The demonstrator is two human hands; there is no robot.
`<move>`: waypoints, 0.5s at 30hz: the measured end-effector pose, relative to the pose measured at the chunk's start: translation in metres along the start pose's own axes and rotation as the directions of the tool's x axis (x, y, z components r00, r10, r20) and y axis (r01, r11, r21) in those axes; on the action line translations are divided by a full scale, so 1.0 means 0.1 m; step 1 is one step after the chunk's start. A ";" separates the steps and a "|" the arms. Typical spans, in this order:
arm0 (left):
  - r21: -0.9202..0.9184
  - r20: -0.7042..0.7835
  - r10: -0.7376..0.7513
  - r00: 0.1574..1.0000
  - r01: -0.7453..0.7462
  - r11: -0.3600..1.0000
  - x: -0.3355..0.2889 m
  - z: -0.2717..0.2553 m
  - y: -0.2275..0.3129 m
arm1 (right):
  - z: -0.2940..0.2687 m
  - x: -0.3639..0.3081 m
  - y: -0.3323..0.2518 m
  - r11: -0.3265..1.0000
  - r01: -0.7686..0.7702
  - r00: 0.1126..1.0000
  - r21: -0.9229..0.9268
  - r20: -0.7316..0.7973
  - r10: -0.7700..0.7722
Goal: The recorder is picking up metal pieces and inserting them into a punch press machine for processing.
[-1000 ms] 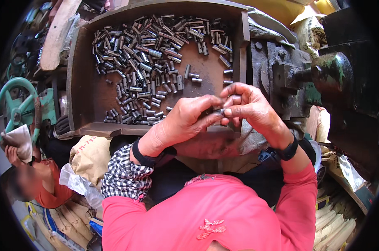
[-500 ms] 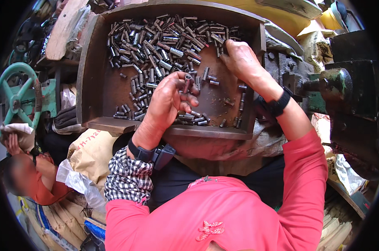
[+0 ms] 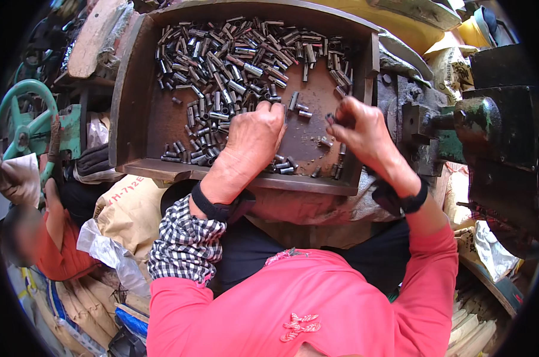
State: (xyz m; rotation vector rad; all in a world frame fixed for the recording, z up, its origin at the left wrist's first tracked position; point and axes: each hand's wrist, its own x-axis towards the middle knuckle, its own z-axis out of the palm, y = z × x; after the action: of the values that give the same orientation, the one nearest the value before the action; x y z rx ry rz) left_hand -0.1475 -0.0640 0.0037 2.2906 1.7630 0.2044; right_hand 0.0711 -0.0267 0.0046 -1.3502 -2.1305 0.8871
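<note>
head view: your right hand [image 3: 364, 132] is pinching a small dark piece [image 3: 330, 119] over the right half of the tray [image 3: 126, 89]. your left hand [image 3: 252, 135] is hanging over the tray's middle, grip hidden, can't tell. metal tubes [image 3: 222, 74] are lying thickest toward the tray's far left.

And there's a small dark piece [image 3: 330, 119], pinched in the right hand [image 3: 367, 134], its ends hard to make out! Below, shiny metal tubes [image 3: 227, 65] lie jumbled at every angle, heaped far and left in the brown tray [image 3: 308, 187]. Shorter dark cylinders [image 3: 173, 159] gather near left, and two loose pieces [image 3: 299, 107] lie right of centre.
</note>
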 end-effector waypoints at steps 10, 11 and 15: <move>0.148 0.032 0.222 0.975 -0.224 0.963 0.28 0.21 0.23 | -0.05 -0.39 -0.02 0.912 -0.112 0.994 0.395 0.029 0.109; 0.147 0.028 0.207 0.978 -0.209 0.967 0.29 0.26 0.22 | -0.06 -0.39 0.00 0.904 -0.127 0.992 0.407 0.058 0.113; 0.135 0.039 0.146 0.988 -0.150 0.979 0.29 0.30 0.19 | -0.11 -0.40 -0.04 0.908 -0.135 0.990 0.397 0.088 0.108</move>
State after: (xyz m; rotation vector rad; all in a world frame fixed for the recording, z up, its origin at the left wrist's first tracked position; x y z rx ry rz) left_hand -0.1150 -0.0441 -0.0205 2.5109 1.6402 0.0771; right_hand 0.0930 -0.0615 0.0134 -1.2585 -1.7875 1.3510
